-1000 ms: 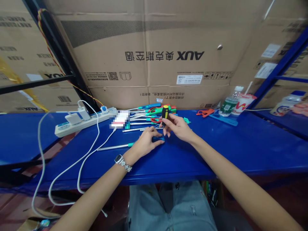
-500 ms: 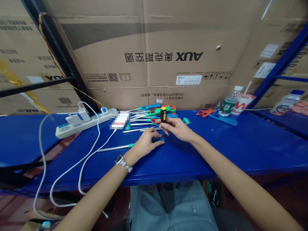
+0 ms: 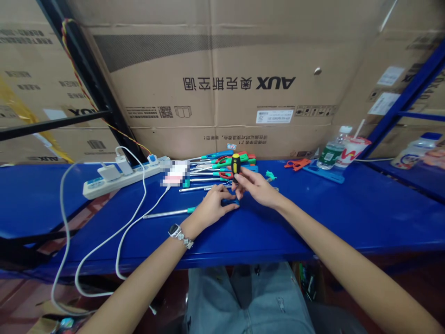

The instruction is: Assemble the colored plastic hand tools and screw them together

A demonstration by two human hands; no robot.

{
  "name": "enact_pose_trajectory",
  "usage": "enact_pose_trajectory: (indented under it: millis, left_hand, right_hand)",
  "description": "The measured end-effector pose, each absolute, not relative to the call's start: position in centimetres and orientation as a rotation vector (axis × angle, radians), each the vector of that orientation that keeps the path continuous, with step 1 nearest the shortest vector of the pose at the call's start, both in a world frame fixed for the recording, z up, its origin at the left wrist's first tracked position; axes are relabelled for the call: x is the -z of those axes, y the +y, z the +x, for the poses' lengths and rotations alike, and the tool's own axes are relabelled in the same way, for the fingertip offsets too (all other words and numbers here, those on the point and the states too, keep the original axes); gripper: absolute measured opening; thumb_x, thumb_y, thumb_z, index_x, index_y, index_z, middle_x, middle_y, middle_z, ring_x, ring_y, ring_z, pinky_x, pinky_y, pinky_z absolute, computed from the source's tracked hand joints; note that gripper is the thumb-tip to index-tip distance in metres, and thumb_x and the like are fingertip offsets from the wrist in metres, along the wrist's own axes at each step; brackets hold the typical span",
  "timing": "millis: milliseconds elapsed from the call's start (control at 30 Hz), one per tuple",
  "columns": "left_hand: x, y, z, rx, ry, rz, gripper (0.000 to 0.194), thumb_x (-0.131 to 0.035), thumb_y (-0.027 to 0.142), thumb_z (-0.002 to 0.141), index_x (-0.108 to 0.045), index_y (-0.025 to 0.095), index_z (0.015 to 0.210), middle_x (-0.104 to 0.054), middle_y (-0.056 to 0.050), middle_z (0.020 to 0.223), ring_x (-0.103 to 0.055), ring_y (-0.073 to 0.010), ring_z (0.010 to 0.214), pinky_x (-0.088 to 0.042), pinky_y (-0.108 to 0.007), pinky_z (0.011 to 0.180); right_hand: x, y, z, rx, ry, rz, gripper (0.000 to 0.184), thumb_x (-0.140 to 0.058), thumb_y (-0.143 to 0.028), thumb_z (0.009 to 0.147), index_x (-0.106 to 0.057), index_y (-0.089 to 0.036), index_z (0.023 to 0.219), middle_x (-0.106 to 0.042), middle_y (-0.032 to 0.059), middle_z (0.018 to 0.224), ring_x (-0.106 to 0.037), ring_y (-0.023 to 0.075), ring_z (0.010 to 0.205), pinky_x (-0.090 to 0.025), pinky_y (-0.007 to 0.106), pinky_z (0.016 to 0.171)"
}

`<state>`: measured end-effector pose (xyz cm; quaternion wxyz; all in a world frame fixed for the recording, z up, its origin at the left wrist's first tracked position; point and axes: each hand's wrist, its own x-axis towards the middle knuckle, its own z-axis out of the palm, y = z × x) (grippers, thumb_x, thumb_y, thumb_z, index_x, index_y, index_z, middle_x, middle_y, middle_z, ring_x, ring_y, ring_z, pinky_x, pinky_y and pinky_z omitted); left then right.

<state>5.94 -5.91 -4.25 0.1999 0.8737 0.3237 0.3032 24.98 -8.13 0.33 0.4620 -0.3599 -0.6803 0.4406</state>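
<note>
My right hand [image 3: 257, 187] grips a screwdriver [image 3: 236, 164] with a black and yellow handle, held upright. Its tip points down at a long-nosed lighter [image 3: 166, 214], and the fingers hide the tip. That lighter has a silver tube, a teal collar and a blue handle, and lies along the blue tabletop. My left hand [image 3: 212, 205] is closed around its handle, thumb and fingers pinching the handle's right end. Just beyond both hands lies a pile of similar lighters [image 3: 219, 160] with blue, green and red handles, their tubes toward the left.
A white power strip [image 3: 114, 182] with plugs and loose cables stands left, near a charging phone [image 3: 175, 173], blurred out. Rightward are an orange plastic part [image 3: 297, 164], a blue plastic piece [image 3: 325, 174], a green-labelled bottle [image 3: 329, 155] and a cup [image 3: 352, 152]. Cardboard [image 3: 239, 55] backs the table.
The fingers of my right hand sit a little lower around the screwdriver, covering the shaft that showed before. My left hand keeps its hold on the lighter. The view has shifted slightly.
</note>
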Motion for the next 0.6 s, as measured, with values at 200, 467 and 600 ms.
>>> enact_pose_trajectory:
  millis: [200,467,600]
  left_hand:
    - [3.7,-6.3,6.0,-0.84,0.919,2.42,0.022,-0.08,0.031,0.086,-0.079,0.02,0.105,-0.063,-0.007,0.097,-0.061,-0.026,0.097,-0.052,-0.044,0.094]
    - [4.4,-6.0,6.0,-0.85,0.933,2.437,0.019,-0.079,0.034,0.086,-0.08,0.022,0.101,-0.065,-0.007,0.1,-0.061,-0.0276,0.1,-0.051,-0.045,0.093]
    - [4.2,-6.0,6.0,-0.86,0.911,2.423,0.022,-0.079,0.036,0.087,-0.079,0.021,0.103,-0.065,-0.007,0.099,-0.062,-0.0268,0.097,-0.052,-0.045,0.093]
  right_hand:
    - [-0.5,-7.8,25.3,-0.952,-1.652,-0.93,0.044,-0.08,-0.059,0.075,-0.055,-0.023,0.077,-0.06,-0.0035,0.065,-0.059,0.0148,0.053,-0.05,0.033,0.055]
    - [0.5,-7.6,24.2,-0.987,-1.574,-0.927,0.045,-0.078,-0.06,0.078,-0.053,-0.026,0.095,-0.063,-0.0031,0.071,-0.058,0.0149,0.05,-0.048,0.033,0.051]
    - [-0.1,-8.0,25.4,-1.06,-1.694,-0.876,0.041,-0.069,-0.063,0.084,-0.063,-0.023,0.094,-0.065,0.0004,0.08,-0.057,0.0135,0.055,-0.048,0.032,0.053]
